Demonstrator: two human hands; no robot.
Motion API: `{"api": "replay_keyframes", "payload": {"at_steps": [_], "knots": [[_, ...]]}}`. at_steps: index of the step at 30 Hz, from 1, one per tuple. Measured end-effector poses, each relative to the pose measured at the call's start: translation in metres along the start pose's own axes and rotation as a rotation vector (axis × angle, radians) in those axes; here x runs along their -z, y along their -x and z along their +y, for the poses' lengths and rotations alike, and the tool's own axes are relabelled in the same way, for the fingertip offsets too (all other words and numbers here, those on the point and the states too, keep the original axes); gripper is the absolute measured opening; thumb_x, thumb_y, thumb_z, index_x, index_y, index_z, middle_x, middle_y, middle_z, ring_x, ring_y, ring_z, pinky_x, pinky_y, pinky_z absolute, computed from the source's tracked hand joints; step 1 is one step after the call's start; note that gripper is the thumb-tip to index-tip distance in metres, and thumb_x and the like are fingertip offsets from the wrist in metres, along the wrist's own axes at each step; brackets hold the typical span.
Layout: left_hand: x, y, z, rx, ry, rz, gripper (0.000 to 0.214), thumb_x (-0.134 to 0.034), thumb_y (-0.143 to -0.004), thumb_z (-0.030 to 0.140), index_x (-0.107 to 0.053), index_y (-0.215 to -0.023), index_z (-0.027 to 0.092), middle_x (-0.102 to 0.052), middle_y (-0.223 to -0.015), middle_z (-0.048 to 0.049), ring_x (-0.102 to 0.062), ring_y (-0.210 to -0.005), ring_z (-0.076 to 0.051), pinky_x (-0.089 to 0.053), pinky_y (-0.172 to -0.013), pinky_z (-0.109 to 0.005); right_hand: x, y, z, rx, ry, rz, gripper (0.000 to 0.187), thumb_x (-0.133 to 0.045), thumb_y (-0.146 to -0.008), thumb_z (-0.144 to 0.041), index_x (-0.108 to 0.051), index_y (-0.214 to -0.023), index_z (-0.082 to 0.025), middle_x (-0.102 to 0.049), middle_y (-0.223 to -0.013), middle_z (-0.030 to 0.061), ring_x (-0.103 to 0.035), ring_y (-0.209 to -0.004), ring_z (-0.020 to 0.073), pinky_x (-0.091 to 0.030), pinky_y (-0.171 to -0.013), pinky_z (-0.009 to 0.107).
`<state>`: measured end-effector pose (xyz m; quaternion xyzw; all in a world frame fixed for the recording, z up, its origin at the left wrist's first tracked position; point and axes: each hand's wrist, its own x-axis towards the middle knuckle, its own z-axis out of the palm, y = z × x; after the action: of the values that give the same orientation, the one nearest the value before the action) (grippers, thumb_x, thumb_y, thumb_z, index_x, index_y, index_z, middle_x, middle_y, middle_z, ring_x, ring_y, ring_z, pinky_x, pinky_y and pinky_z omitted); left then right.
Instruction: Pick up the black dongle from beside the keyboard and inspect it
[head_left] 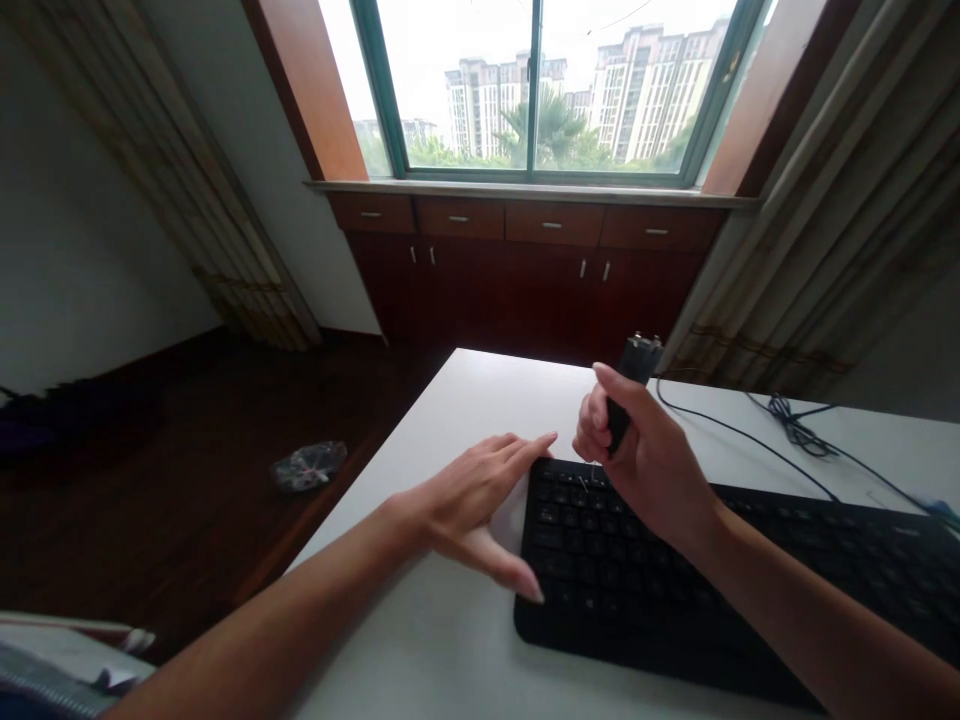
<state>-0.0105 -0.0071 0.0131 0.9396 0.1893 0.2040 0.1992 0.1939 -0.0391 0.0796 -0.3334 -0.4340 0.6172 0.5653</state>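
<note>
You are clenching a small black gadget in your right hand, with its metal-tipped end standing up above your fingers and clear of the back edge of the keyboard. Your grip seems to be wrapping the lower body and leaving that end exposed. Your left hand is released and holding nothing. You are spreading its fingers and thumb around the keyboard's left end, a span that looks meant to steady it, though I cannot tell whether you are pressing on it. The keyboard is lying on the white worktop, and a black cable is looping behind it toward the right, apparently routed away from your hands. Off the worktop's left edge, a plastic bag is lying on the floor.
</note>
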Motion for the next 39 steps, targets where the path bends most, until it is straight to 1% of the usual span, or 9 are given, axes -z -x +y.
{"api": "replay_keyframes", "payload": {"at_steps": [2,5,8,10,13,23,31,34,39], "knots": [[-0.001,0.001,-0.003,0.054,0.034,0.033,0.105,-0.056,-0.078,0.083,-0.031,-0.154,0.016,-0.057,-0.133,-0.0188,-0.055,-0.114,-0.035,-0.045,-0.102,-0.055,-0.002,-0.007,0.007,0.006,0.039,0.039,0.046,-0.068,-0.088,-0.049,-0.049,-0.061,-0.017,-0.043,-0.06,-0.0031,-0.042,-0.055,0.0097,-0.038,-0.058,0.026],[-0.003,0.0,-0.001,0.122,0.076,0.108,0.058,-0.044,-0.1,0.058,-0.05,-0.141,0.018,-0.06,-0.13,-0.0137,-0.054,-0.118,-0.029,-0.045,-0.103,-0.048,-0.003,-0.015,0.013,0.01,-0.002,0.11,0.033,-0.072,-0.085,-0.041,-0.053,-0.072,-0.018,-0.042,-0.061,-0.0052,-0.039,-0.054,0.009,-0.035,-0.054,0.024],[-0.005,-0.004,0.003,0.17,0.072,0.201,0.034,-0.038,-0.106,0.033,-0.063,-0.121,0.017,-0.064,-0.121,-0.0101,-0.056,-0.113,-0.023,-0.045,-0.102,-0.042,-0.005,-0.019,0.016,-0.058,-0.075,0.15,0.041,-0.072,-0.084,-0.04,-0.041,-0.066,-0.02,-0.034,-0.058,-0.0067,-0.027,-0.05,0.0079,-0.025,-0.047,0.024],[-0.006,-0.005,0.002,0.168,0.051,0.227,0.029,-0.042,-0.105,0.029,-0.067,-0.114,0.016,-0.066,-0.116,-0.0092,-0.057,-0.108,-0.021,-0.046,-0.1,-0.04,-0.006,-0.021,0.019,-0.084,-0.094,0.178,0.05,-0.071,-0.084,-0.041,-0.032,-0.061,-0.021,-0.028,-0.055,-0.007,-0.022,-0.049,0.008,-0.022,-0.046,0.025],[-0.009,-0.005,0.0,0.132,0.03,0.236,0.023,-0.05,-0.102,0.025,-0.069,-0.111,0.016,-0.066,-0.113,-0.0084,-0.058,-0.104,-0.02,-0.048,-0.097,-0.038,-0.006,-0.022,0.027,-0.072,-0.087,0.242,0.053,-0.07,-0.085,-0.041,-0.028,-0.059,-0.022,-0.024,-0.054,-0.0072,-0.021,-0.049,0.0082,-0.021,-0.046,0.026],[-0.011,-0.004,-0.005,0.08,0.064,0.29,0.017,-0.064,-0.095,0.025,-0.074,-0.108,0.021,-0.069,-0.108,-0.0082,-0.06,-0.097,-0.019,-0.052,-0.088,-0.036,-0.004,-0.022,0.04,-0.058,-0.147,0.302,0.049,-0.071,-0.084,-0.038,-0.031,-0.061,-0.022,-0.026,-0.054,-0.0076,-0.023,-0.05,0.0085,-0.025,-0.046,0.026],[-0.01,-0.004,-0.008,0.081,0.133,0.269,0.019,-0.063,-0.096,0.026,-0.073,-0.111,0.02,-0.068,-0.109,-0.0102,-0.063,-0.1,-0.019,-0.054,-0.09,-0.036,-0.004,-0.021,0.053,-0.014,-0.109,0.325,0.044,-0.07,-0.086,-0.042,-0.036,-0.066,-0.021,-0.032,-0.057,-0.0068,-0.028,-0.051,0.0083,-0.027,-0.047,0.025],[-0.01,-0.004,-0.007,0.088,0.146,0.268,0.019,-0.062,-0.097,0.026,-0.073,-0.111,0.019,-0.067,-0.109,-0.011,-0.065,-0.1,-0.019,-0.055,-0.091,-0.037,-0.002,-0.019,0.058,0.025,-0.099,0.261,0.046,-0.069,-0.087,-0.047,-0.038,-0.065,-0.021,-0.034,-0.057,-0.0064,-0.029,-0.05,0.0079,-0.028,-0.047,0.025],[-0.01,-0.005,-0.007,0.079,0.18,0.275,0.017,-0.061,-0.096,0.022,-0.073,-0.108,0.018,-0.068,-0.11,-0.0107,-0.065,-0.103,-0.019,-0.055,-0.095,-0.038,0.003,-0.016,0.06,0.057,0.117,0.089,0.051,-0.061,-0.092,-0.054,-0.041,-0.061,-0.02,-0.044,-0.054,-0.0034,-0.041,-0.049,0.0092,-0.037,-0.052,0.026]]}}
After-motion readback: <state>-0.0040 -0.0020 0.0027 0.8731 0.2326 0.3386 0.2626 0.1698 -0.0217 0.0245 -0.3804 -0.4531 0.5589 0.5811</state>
